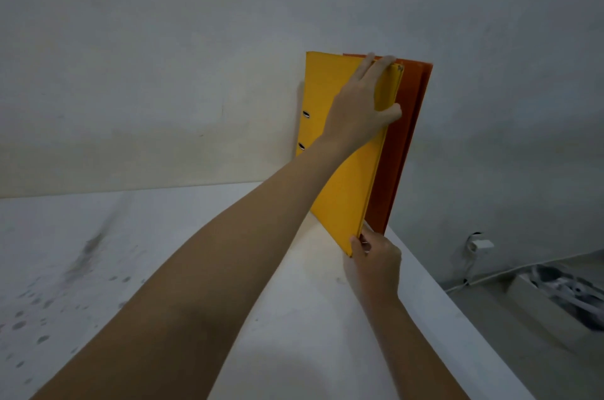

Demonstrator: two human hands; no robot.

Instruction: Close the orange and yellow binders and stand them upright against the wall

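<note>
While clamped at its upper open edge by the left hand (361, 105), thumb on the near side and fingers hooked over the top corner, yellow binder (340, 177) stands closed and upright on the bench (294, 318), tilted slightly toward the wall (163, 56). Lower down, pinched at the bottom near corner by the right hand (376, 260), thumb and fingers pressed together on the cover edges. Just behind and touching, orange binder (405, 144), also closed and upright, between the yellow one and the wall, leaning back against it. Two metal ring slots (304, 130) visible on the yellow spine side at left. Both forearms reaching in from the lower edge, the left crossing over the bench surface. Grey smudges and spots (39, 301) scattered across the left part of the white bench. Past the right bench edge, down on the floor, a white plug (480, 244) in a wall socket with a cable trailing off, and a blurred grey-white heap (568, 295), too unclear to identify.
</note>
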